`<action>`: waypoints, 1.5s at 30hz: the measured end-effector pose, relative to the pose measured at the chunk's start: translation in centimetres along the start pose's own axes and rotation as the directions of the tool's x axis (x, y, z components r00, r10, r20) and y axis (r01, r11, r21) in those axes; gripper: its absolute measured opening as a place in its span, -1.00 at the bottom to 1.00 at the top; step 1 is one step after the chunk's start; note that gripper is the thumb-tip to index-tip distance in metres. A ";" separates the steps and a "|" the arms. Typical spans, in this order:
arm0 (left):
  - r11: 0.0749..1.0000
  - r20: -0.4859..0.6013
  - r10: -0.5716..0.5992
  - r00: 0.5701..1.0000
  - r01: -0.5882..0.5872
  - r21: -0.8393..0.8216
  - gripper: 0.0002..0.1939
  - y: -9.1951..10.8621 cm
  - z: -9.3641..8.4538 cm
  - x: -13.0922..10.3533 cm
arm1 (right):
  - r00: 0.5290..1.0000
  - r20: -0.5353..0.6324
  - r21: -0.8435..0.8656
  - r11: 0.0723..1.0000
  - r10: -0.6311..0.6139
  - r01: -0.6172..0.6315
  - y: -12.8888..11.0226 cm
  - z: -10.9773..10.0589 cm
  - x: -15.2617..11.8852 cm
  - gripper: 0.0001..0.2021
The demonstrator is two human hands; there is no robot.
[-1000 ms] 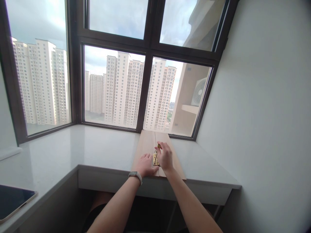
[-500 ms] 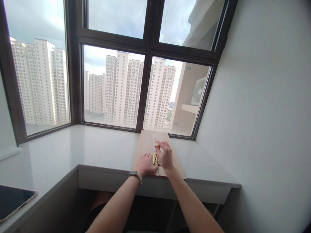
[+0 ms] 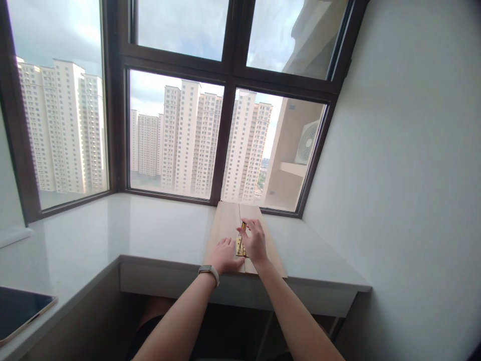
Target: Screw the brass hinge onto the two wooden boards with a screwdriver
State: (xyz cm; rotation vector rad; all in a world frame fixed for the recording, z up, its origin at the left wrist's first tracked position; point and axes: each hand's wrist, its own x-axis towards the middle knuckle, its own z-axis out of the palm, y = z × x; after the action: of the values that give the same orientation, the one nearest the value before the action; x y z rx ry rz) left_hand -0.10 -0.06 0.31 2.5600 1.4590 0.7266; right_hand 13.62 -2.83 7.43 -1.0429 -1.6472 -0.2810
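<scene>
The right hand (image 3: pixel 256 244) has shifted slightly, baring more of the black-and-yellow tool (image 3: pixel 244 226) its fingers pinch, the handle near 12 o'clock from the gold plate (image 3: pixel 238 247) on the wooden boards (image 3: pixel 224 220). The left hand (image 3: pixel 223 256) lies at 8, fingers nearly together. A tilted shaft could slip towards its thumb; uneven pressure might skew the plate.

White glossy desk (image 3: pixel 161 228) in front of me, runs along the window and bends toward near left. Two pale wood boards (image 3: pixel 225 220) right of centre, side by side, far to near edge. Dark-screened device (image 3: pixel 22 311) flat, near left.
</scene>
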 end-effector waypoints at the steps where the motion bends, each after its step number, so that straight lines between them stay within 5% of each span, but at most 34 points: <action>1: 1.000 -0.001 0.000 1.000 0.000 0.001 -0.34 0.0 0.0 0.0 | 1.000 -0.018 -0.014 1.000 0.015 -0.015 0.0 0.0 0.0 -0.77; 12: 1.000 -0.018 0.016 1.000 -0.016 0.014 -0.29 -0.3 0.5 0.1 | 0.999 -0.002 0.063 0.997 0.042 -0.042 0.7 0.5 -0.4 -0.71; 21: 1.000 -0.016 0.016 1.000 -0.016 0.017 -0.31 -0.1 0.2 0.1 | 0.998 -0.061 -0.089 0.996 -0.001 -0.005 0.3 0.1 -0.6 -0.80; 32: 1.000 -0.023 0.014 1.000 -0.014 0.007 -0.31 -0.2 0.3 0.1 | 0.997 0.066 0.105 0.994 -0.045 0.038 0.5 0.4 -0.3 -0.68; 39: 1.000 -0.026 0.018 0.999 -0.018 0.011 -0.29 -0.3 0.4 0.1 | 0.998 -0.047 -0.038 0.998 -0.051 0.049 -0.1 0.3 -0.6 -0.80; 45: 1.000 -0.024 0.010 1.000 -0.009 0.027 -0.24 -0.5 1.0 0.3 | 0.997 -0.057 0.024 0.998 -0.051 0.053 0.6 0.8 -1.1 -0.70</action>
State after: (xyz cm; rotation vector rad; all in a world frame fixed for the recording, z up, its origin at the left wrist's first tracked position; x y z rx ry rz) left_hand 0.07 0.62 -0.59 2.5887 1.4751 0.7468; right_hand 13.48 -2.48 5.97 -0.9658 -1.6251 -0.3199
